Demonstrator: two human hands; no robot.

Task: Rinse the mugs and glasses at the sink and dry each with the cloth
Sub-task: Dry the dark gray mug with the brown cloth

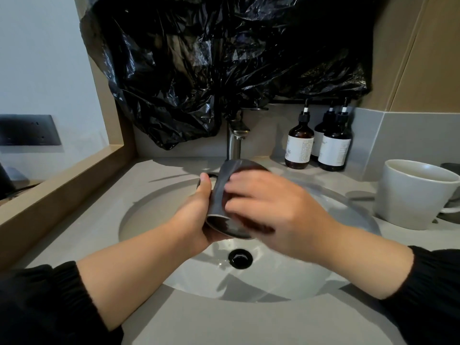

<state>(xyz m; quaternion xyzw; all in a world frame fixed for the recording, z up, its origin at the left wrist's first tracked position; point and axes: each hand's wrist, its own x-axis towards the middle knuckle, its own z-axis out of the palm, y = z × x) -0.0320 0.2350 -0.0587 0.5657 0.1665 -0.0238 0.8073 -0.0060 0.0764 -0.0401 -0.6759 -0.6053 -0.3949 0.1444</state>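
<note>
Head view, working outward from the sink (pixel 249 277): your two forearms come in over its near rim from the tabletop (pixel 224 324), black sleeves (pixel 44 302) pushed back, and meet above the bowl, just beyond the black drain (pixel 240 257). Your left hand (pixel 199 215) is grasping the dark mug (pixel 217 195) from below and from the left, thumb pressed along its upper wall beside the handle. Your right hand (pixel 268 210) lies over the mug from the right with its fingers across the wall; it is blurred, so you cannot tell whether it clasps the mug or only rubs it, and no cloth can be made out under it. The mug lies tipped on its side above the middle of the sink, long axis running from you toward the faucet (pixel 235 143), one round end facing you and the other just short of the spout. No stream shows from that spout. For the rinse, the end that matters sits directly ahead of your hands, so a short push forward and a roll of the left wrist would likely bring it under. Behind the sink to the right stand brown pump bottles (pixel 300 148); a white mug (pixel 410 195) waits on the tabletop right of the sink, nearer your right hand. A black plastic bag (pixel 224 58) hangs over the wall behind the sink.
</note>
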